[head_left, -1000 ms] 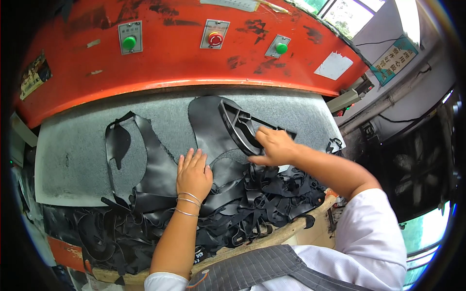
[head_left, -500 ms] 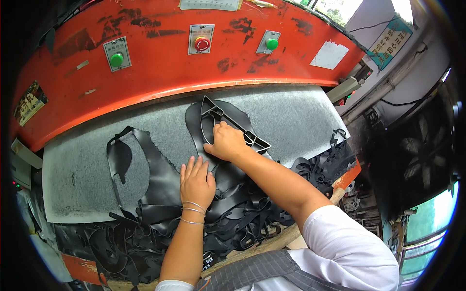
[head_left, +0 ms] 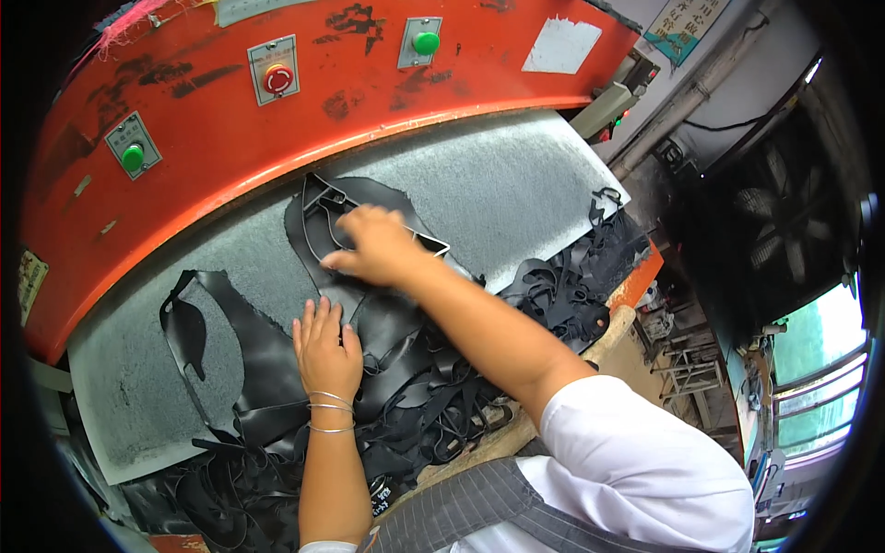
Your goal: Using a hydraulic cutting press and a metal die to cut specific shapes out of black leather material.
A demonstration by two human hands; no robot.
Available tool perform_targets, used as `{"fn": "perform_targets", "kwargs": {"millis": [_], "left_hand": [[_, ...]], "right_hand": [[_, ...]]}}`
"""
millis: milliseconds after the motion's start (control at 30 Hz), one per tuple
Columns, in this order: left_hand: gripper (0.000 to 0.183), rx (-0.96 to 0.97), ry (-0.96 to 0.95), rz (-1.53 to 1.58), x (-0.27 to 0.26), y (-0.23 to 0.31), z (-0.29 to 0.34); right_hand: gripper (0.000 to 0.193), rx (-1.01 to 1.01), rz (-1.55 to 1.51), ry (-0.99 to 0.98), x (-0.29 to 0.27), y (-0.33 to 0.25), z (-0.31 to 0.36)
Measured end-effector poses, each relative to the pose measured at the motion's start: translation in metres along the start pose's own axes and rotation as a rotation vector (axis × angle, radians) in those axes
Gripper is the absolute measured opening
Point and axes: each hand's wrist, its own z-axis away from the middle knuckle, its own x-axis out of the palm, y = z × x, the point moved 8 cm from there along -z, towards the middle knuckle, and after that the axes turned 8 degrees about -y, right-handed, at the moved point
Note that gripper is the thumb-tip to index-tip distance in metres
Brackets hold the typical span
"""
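A sheet of black leather (head_left: 387, 304) with holes cut out of it lies on the grey cutting pad (head_left: 498, 184) under the orange press head. My left hand (head_left: 324, 348) lies flat on the leather with fingers together, pinning it down. My right hand (head_left: 376, 247) reaches across and rests on a metal cutting die (head_left: 324, 205), an outline-shaped steel frame lying on the leather's far part. Fingers curl over the die's rim.
The orange press head (head_left: 304, 120) overhangs the pad, carrying two green buttons (head_left: 425, 42) and a red button (head_left: 278, 79). A heap of black leather offcuts (head_left: 553, 295) covers the near edge of the bed. A fan (head_left: 784, 221) stands at the right.
My right hand slid the cutting die leftward across the leather. The left hand stayed pressed flat on the sheet. The head camera shifted, bringing the press head closer.
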Motion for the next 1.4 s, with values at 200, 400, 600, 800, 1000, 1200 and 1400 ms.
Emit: {"fn": "perform_targets", "kwargs": {"millis": [200,400,600,800,1000,1200,1400], "left_hand": [[0.039,-0.046,-0.06,0.159,-0.01,-0.005,-0.024],[0.066,0.013,-0.141,0.252,-0.011,-0.011,-0.076],[0.036,0.023,-0.009,0.175,-0.007,-0.021,-0.058],[0.031,0.037,0.138,0.12,-0.013,-0.001,-0.048],[0.03,-0.054,0.18,0.068,-0.025,-0.006,-0.045],[0.044,-0.09,0.184,0.061,-0.002,-0.017,-0.03],[0.074,-0.24,0.144,0.271,0.029,-0.032,-0.01]], "right_hand": [[0.092,0.059,-0.329,-0.065,-0.022,0.119,0.065],[0.055,0.088,-0.328,0.029,-0.006,0.115,0.092],[0.053,0.029,-0.33,0.046,-0.011,0.104,0.099],[0.052,-0.162,-0.336,-0.012,-0.029,0.118,0.067],[0.053,-0.202,-0.21,-0.128,-0.029,0.105,0.035],[0.078,-0.438,0.041,-0.119,-0.012,0.059,0.046],[0.059,-0.429,-0.02,-0.055,0.009,0.078,0.064]]}}
